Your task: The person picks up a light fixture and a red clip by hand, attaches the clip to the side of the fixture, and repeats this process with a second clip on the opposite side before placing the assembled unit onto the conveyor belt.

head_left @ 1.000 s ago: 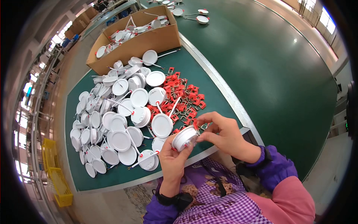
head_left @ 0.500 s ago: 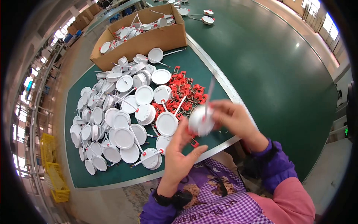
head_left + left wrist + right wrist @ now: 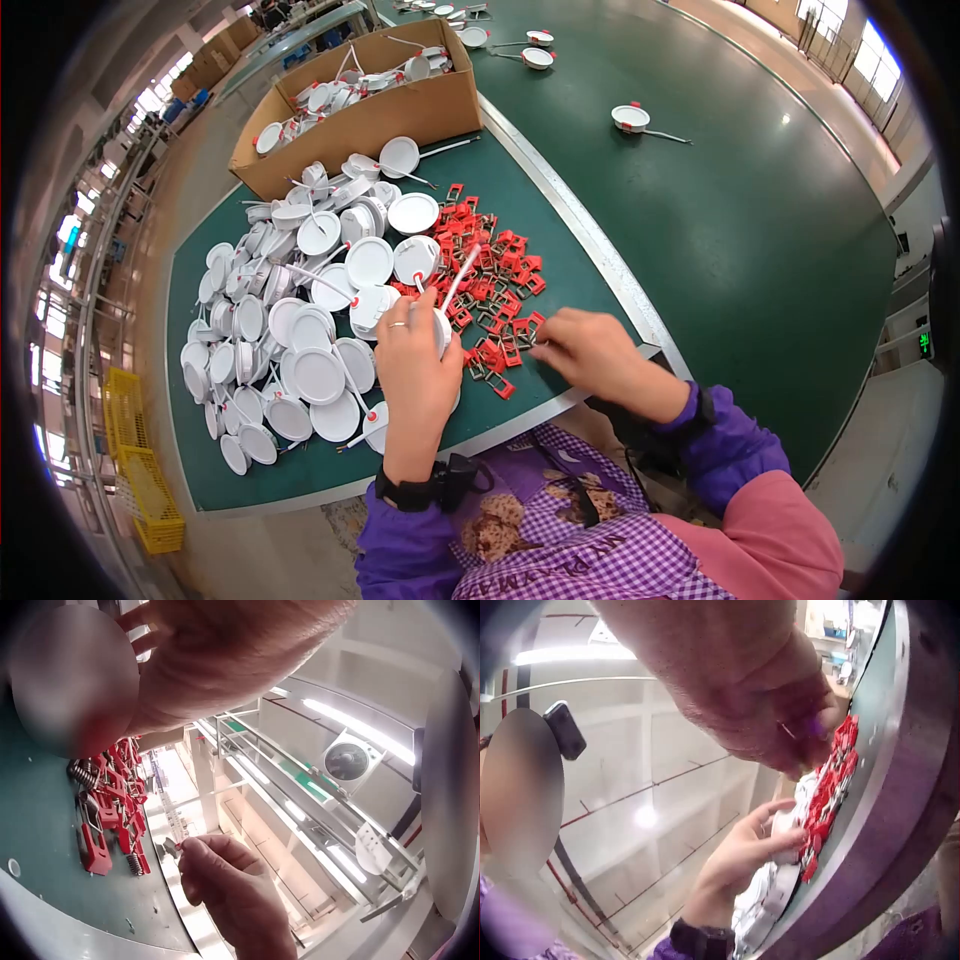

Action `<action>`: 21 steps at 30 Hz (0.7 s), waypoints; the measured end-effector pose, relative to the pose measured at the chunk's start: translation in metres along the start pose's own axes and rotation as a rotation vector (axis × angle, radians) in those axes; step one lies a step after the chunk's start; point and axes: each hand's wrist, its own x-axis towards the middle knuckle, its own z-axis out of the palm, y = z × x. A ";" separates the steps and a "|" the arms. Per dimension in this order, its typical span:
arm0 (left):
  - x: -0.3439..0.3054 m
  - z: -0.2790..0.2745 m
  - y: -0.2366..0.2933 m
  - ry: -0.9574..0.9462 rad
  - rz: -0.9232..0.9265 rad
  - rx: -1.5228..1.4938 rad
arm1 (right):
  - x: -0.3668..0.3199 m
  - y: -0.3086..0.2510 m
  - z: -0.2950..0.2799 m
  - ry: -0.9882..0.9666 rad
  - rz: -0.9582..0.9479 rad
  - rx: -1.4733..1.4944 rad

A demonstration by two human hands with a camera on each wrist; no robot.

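The left hand point(image 3: 415, 375) grips a round white lamp point(image 3: 443, 332) near the pile's front right, its white cable pointing up; fingers hide much of it. In the left wrist view this lamp point(image 3: 71, 675) is a blurred disc beside the palm. Just right of the red spring clips point(image 3: 495, 290), the right hand point(image 3: 600, 360) pinches a small red and metal clip point(image 3: 171, 847) between thumb and fingers, best seen in the left wrist view. Many white lamps point(image 3: 320, 375) lie heaped left of the clips. The two hands are apart.
A cardboard box point(image 3: 370, 125) of lamps stands at the table's back. Beyond a metal rail point(image 3: 580, 220), a long green surface point(image 3: 740, 250) carries several lamps, one point(image 3: 630, 118) lying apart. Yellow crates point(image 3: 145, 490) are at the lower left.
The lamp formerly held is gone from the hands, and one now lies alone across the rail. The left hand has moved left onto another lamp; the right has come down beside the clips and pinches one.
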 end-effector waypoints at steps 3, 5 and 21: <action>0.001 -0.015 0.003 0.180 -0.018 -0.334 | -0.006 -0.008 0.011 -0.039 -0.007 -0.219; -0.004 -0.033 0.015 0.170 -0.123 -0.451 | -0.007 -0.005 0.018 -0.015 -0.056 -0.334; -0.043 0.003 0.044 0.000 -0.584 -1.787 | -0.002 -0.032 -0.010 0.270 0.069 0.363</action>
